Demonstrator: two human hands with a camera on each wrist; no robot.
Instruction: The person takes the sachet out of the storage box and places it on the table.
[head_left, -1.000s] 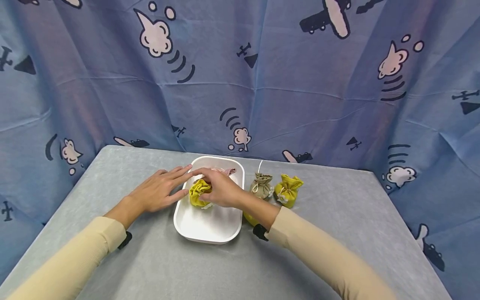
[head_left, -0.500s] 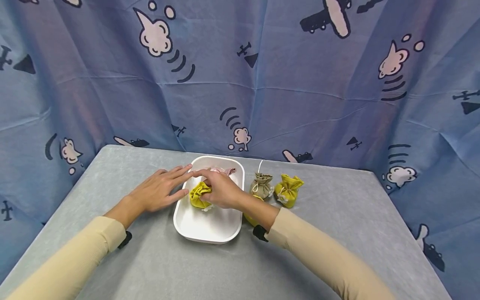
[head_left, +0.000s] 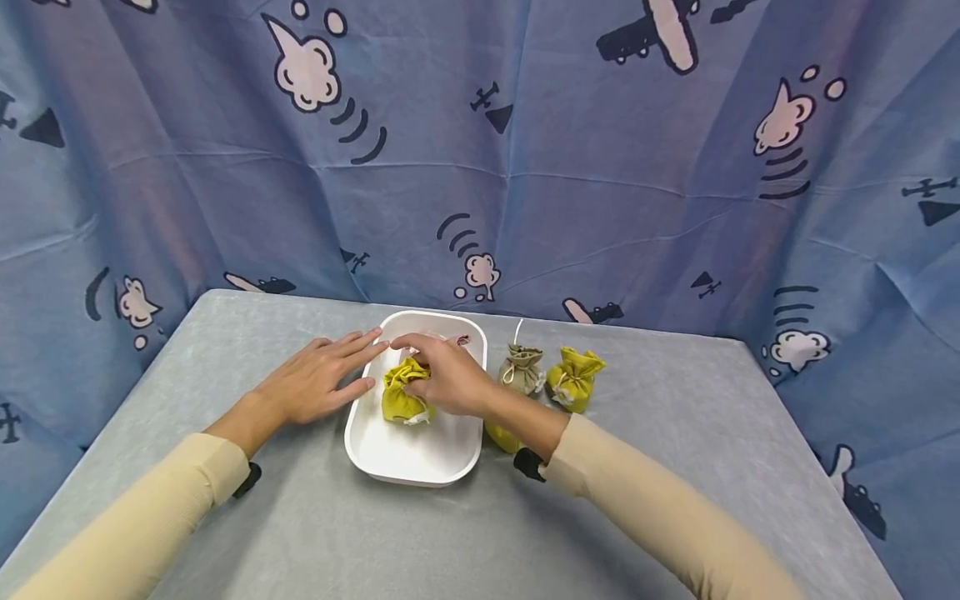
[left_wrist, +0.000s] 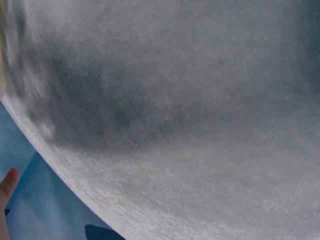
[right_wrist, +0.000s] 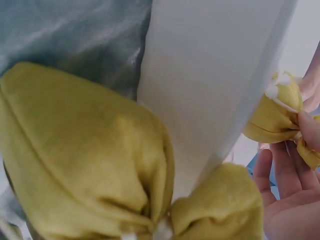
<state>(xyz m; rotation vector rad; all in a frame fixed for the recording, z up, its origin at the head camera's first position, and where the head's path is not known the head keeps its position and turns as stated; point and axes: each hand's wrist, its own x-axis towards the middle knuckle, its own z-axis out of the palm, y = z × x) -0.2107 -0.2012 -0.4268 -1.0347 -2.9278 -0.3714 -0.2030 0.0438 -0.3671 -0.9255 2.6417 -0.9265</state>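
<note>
Pouch of yellow cloth, pinched near its gathered top by the right hand, is within the white tray; left of that grip, the left hand, released, lies straight-fingered by the rim; rightward are a tan pouch and two yellow pouches (one partly hidden)

The head view faces twelve o'clock, downward over the surface. The left-wrist view sits close above it; the right-wrist view (a yellow pouch looms close at eight o'clock) shares the white tray with the head view.
</note>
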